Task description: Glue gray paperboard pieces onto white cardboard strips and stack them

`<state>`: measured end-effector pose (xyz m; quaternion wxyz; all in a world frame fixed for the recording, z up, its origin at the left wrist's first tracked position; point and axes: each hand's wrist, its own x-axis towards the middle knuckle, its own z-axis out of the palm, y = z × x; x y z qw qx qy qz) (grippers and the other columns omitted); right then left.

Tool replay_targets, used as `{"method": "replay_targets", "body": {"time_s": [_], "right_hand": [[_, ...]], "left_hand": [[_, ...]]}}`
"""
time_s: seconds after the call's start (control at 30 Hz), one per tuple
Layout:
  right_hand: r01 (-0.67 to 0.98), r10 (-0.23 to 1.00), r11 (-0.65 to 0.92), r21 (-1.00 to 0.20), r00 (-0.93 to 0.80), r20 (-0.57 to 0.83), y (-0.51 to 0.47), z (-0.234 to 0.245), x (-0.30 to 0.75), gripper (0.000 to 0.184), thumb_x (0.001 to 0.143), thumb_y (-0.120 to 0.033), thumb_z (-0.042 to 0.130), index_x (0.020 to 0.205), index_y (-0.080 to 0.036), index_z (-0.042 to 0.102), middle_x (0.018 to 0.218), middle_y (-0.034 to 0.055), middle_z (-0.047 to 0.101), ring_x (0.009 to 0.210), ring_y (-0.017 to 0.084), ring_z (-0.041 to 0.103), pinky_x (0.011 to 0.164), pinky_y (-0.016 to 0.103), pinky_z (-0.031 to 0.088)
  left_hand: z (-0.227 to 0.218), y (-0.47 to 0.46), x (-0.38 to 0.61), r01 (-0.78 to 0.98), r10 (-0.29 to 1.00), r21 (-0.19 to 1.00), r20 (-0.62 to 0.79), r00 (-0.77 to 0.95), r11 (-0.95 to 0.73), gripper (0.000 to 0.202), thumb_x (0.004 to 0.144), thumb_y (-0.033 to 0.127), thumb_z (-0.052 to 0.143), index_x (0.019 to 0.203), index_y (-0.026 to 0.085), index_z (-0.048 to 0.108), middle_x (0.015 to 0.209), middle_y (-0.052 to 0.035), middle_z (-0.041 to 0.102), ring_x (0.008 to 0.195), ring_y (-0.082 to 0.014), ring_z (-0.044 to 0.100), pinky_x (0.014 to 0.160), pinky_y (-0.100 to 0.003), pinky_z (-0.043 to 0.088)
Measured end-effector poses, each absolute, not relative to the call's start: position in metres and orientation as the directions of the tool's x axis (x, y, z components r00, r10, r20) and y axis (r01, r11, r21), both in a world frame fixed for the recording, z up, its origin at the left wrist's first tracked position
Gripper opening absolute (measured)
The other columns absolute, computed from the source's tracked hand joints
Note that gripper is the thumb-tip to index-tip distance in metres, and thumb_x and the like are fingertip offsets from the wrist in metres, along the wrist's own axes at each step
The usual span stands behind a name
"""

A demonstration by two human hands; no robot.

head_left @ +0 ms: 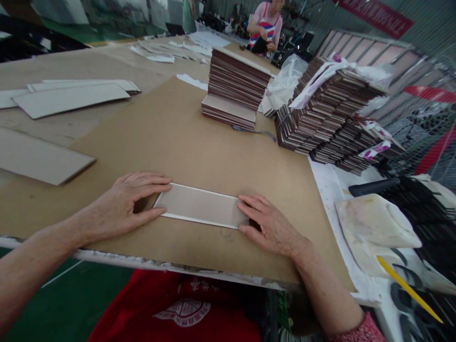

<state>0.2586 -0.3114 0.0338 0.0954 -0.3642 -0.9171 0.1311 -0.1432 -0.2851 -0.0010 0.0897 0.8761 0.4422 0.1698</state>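
Observation:
A flat pale rectangular board panel (203,205) lies on a large brown cardboard sheet (185,133) near the table's front edge. My left hand (124,204) grips the panel's left end, thumb and fingers curved round its corners. At the panel's right end my right hand (267,221) does the same, fingers on top and thumb at the near edge. Both hands hold the panel against the cardboard.
A neat stack of dark-edged panels (233,88) stands behind; a larger slumped stack (331,114) sits to the right. Grey board strips (39,159) lie left. A pale cloth (374,223) and yellow stick (409,289) lie right. Another person (265,26) works at the far end.

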Motion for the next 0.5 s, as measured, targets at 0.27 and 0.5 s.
{"method": "replay_targets", "body": {"time_s": [0.27,0.5], "right_hand": [[0.707,0.731,0.656,-0.265,-0.683,-0.011,-0.318,0.051,0.249,0.051,0.098,-0.035,0.058,0.143,-0.011,0.053,0.159,0.0161,0.039,0.141,0.03,0.04,0.119,0.05,0.033],[0.781,0.782,0.624,0.025,-0.624,0.006,-0.315,0.015,0.22,0.03,0.087,-0.036,0.075,0.111,-0.019,0.072,0.11,0.012,0.075,0.096,0.031,0.071,0.087,0.044,0.06]], "left_hand": [[-0.001,-0.286,-0.141,0.741,0.784,0.257,0.239,0.573,-0.62,0.043,0.094,0.044,0.057,0.132,0.025,0.06,0.151,-0.0052,0.051,0.143,-0.0297,0.039,0.118,-0.051,0.033],[0.024,-0.291,-0.128,0.636,0.588,-0.038,0.339,0.734,-0.771,0.041,0.095,0.032,0.057,0.137,0.029,0.058,0.124,-0.0045,0.069,0.118,-0.0227,0.061,0.119,-0.042,0.034]]}}
